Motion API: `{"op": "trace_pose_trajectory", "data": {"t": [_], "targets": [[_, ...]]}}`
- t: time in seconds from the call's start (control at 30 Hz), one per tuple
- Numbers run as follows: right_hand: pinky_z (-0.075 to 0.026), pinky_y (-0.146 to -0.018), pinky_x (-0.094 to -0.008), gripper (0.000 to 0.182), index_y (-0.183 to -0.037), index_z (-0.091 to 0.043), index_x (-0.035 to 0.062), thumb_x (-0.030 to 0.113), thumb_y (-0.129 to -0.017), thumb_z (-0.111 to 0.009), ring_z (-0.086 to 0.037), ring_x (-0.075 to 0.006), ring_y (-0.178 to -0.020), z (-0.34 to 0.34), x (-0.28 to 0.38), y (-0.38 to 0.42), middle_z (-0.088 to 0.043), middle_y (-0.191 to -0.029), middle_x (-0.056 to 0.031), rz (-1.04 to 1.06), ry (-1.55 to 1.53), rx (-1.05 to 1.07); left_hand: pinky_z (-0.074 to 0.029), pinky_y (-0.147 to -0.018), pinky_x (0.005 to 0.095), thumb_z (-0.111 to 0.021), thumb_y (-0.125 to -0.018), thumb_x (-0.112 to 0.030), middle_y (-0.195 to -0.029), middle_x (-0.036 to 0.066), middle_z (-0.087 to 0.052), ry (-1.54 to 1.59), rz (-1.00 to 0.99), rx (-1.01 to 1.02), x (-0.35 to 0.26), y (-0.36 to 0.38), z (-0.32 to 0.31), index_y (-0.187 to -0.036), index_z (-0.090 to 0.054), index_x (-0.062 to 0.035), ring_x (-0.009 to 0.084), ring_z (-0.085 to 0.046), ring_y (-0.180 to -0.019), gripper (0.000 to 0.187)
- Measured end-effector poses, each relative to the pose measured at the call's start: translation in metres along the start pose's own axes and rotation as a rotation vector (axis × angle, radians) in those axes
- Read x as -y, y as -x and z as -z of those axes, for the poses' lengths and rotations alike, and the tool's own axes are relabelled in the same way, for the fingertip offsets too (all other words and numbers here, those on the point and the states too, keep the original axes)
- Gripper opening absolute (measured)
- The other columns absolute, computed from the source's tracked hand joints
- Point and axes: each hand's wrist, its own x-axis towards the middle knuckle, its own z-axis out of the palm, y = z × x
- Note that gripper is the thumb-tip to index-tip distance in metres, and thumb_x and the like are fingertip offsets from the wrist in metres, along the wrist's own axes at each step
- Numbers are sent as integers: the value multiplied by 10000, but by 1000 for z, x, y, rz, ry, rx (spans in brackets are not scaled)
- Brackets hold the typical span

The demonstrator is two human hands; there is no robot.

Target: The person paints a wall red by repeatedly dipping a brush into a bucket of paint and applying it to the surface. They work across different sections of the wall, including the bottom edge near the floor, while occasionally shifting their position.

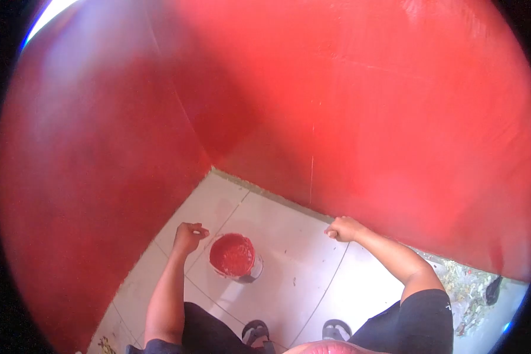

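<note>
My left hand [190, 236] is held out with its fingers curled, left of a bucket of red paint [233, 255]. Whether it holds anything is too small to tell. On the right, my right hand [342, 229] is closed in a loose fist near the foot of the red wall [360, 118], and nothing can be made out in it. Neither hand touches the bucket, which stands upright on the white tiled floor [295, 248] with paint smeared on its rim and side.
Two red walls meet at a corner ahead, with a bare strip along the base. Scattered debris [466, 289] and a dark object [494, 291] lie on the floor at the right. My feet in sandals [255, 333] are at the bottom.
</note>
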Motion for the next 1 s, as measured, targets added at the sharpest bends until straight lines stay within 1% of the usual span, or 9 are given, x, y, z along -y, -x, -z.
{"op": "trace_pose_trajectory", "data": {"t": [0.13,0.2,0.27,0.37,0.43,0.53,0.6,0.87,1.0], "targets": [[-520,-700,-443,48,-721,-590,82,45,-719,-619,-674,-311,-779,4,14,-18,-672,-763,-106,44,-241,-239,-483,-942,408,-733,-821,-390,-1147,238,-668,-208,91,123,34,-18,-3,-893,-766,-60,337,-649,-1071,339],[-535,-658,-432,67,-812,-658,79,88,-797,-594,-679,-300,-679,35,47,-21,-687,-753,-142,-205,-542,-78,-472,-968,413,-691,-847,-470,-1169,240,-660,-251,169,229,39,-17,-5,-977,-758,-57,342,-629,-1116,438],[-529,-592,-395,56,-759,-636,73,55,-780,-588,-655,-244,-584,50,79,-37,-658,-664,-114,-201,-490,-234,-418,-1050,400,-648,-799,-660,-1336,263,-551,-263,309,309,24,-12,-5,-1322,-565,-2,366,-529,-1260,845],[-484,-556,-311,73,-699,-598,67,19,-754,-606,-586,-135,-568,71,122,-67,-601,-621,-46,-45,-666,-372,-269,-1166,385,-645,-665,-812,-1532,274,-287,-252,322,622,38,-18,-17,-1508,-98,86,355,-306,-1429,1348],[-449,-567,-262,104,-683,-579,68,14,-725,-657,-537,-86,-594,73,163,-87,-572,-632,0,-80,-801,-439,-243,-1175,405,-626,-736,-751,-1554,224,-280,-414,402,768,35,-21,-22,-1536,-85,15,326,-280,-1445,1233],[-435,-576,-254,174,-679,-569,60,32,-697,-740,-520,-60,-634,73,213,-113,-559,-659,26,-156,-908,-418,-451,-992,408,-661,-790,-528,-1272,244,-603,-465,231,842,16,-21,-10,-1271,-583,55,348,-584,-1185,760],[-439,-578,-264,200,-678,-562,50,51,-707,-760,-524,-71,-626,50,224,-137,-548,-646,21,-168,-987,-327,-506,-853,416,-627,-791,-339,-1062,242,-688,-508,145,803,34,-26,-20,-1026,-701,65,346,-666,-994,473],[-428,-542,-247,155,-708,-567,58,39,-748,-716,-535,-60,-622,-22,302,-185,-550,-639,29,-152,-887,-158,-504,-804,427,-576,-774,-179,-993,227,-698,-510,154,799,39,-20,-3,-991,-713,38,332,-673,-932,336],[-504,-672,-389,237,-862,-648,27,259,-843,-689,-637,-303,-713,-73,299,-204,-670,-778,-171,-61,-576,-269,-504,-806,427,-560,-793,-156,-999,205,-702,-519,125,788,44,-20,-3,-988,-725,14,327,-672,-924,307]]}}
